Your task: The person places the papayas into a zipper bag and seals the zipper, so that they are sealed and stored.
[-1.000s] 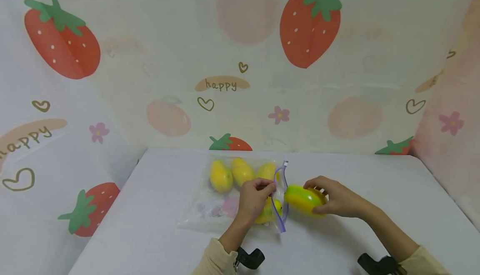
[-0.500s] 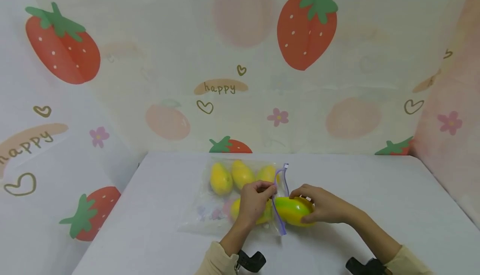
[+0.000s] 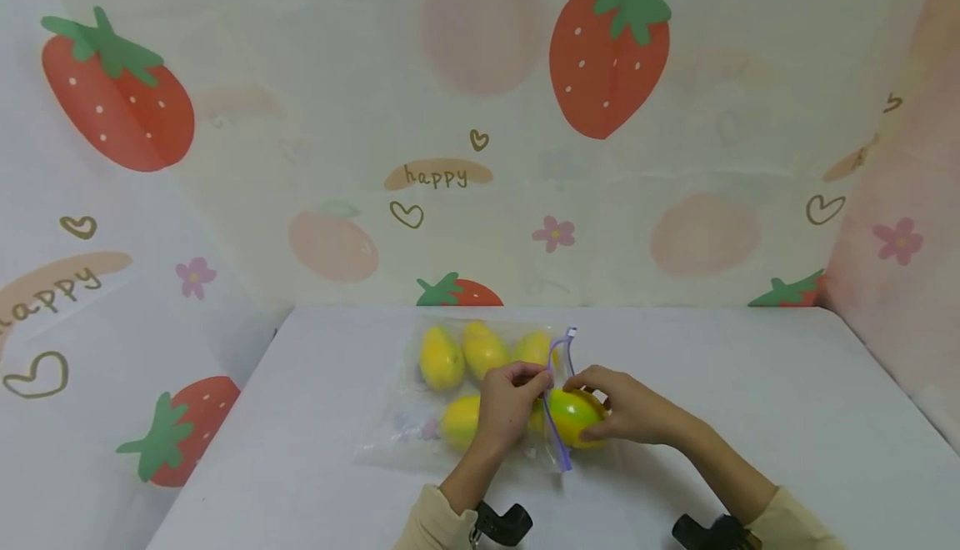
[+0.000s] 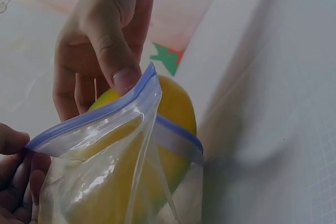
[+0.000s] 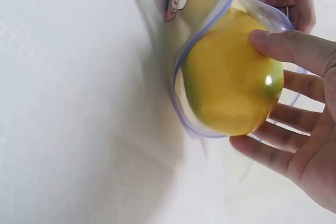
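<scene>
A clear zip bag (image 3: pixel 397 429) with a purple zip edge (image 4: pixel 89 119) lies on the table, its mouth facing right. My left hand (image 3: pixel 504 407) pinches the rim of that mouth between thumb and fingers. In my right hand (image 3: pixel 641 410) is a glossy yellow-green mango (image 3: pixel 576 415), gripped by its outer end. The right wrist view shows this mango (image 5: pixel 226 77) partly inside the mouth, with the zip edge around it and the thumb on top. Several yellow mangoes (image 3: pixel 442 358) lie inside the bag; my left hand hides part of one.
The white table (image 3: pixel 750 450) extends to both sides of the bag. Behind it stands a cloth backdrop (image 3: pixel 480 225) printed with strawberries and hearts. A black wrist camera (image 3: pixel 504 525) sits on each of my wrists.
My right hand has moved left with the mango, from just outside the bag's mouth to partly inside it. A mango inside has shifted left. My left hand keeps its hold on the rim.
</scene>
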{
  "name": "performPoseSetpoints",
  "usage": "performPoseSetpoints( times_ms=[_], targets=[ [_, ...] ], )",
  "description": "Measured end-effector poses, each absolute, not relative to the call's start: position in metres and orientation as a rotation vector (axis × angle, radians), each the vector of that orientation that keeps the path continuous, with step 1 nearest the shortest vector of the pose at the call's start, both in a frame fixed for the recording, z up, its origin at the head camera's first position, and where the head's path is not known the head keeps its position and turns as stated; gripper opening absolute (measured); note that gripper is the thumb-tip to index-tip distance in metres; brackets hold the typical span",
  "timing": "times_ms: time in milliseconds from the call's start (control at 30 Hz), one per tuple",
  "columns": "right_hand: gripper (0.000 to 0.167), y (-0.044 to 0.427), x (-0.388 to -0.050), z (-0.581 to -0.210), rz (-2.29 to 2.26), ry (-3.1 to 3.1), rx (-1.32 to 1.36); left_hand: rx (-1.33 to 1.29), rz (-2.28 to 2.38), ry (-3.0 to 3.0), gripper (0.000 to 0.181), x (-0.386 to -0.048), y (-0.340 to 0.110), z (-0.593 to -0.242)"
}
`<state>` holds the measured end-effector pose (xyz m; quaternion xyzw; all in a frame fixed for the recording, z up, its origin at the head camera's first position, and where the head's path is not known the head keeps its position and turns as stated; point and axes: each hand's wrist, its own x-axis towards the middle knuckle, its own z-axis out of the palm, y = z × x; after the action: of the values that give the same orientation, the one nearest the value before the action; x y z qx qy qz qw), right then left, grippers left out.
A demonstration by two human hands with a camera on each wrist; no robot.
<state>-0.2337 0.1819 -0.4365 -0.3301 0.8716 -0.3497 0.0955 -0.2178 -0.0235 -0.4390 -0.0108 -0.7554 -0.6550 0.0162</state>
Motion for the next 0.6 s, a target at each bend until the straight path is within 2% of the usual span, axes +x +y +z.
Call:
performPoseSetpoints(
  times_ms=[267, 600],
  targets=[
    [0.055, 0.173, -0.233, -0.450, -1.238, 2.520, -0.906, -0.027, -2.046, -2.339, 0.020, -0.219, -0.023, -0.439],
    [0.046, 0.173, -0.231, -0.453, -1.326, 2.396, -0.926, -0.003, -2.030, -2.340, 0.020, -0.220, -0.022, -0.441]
  ],
)
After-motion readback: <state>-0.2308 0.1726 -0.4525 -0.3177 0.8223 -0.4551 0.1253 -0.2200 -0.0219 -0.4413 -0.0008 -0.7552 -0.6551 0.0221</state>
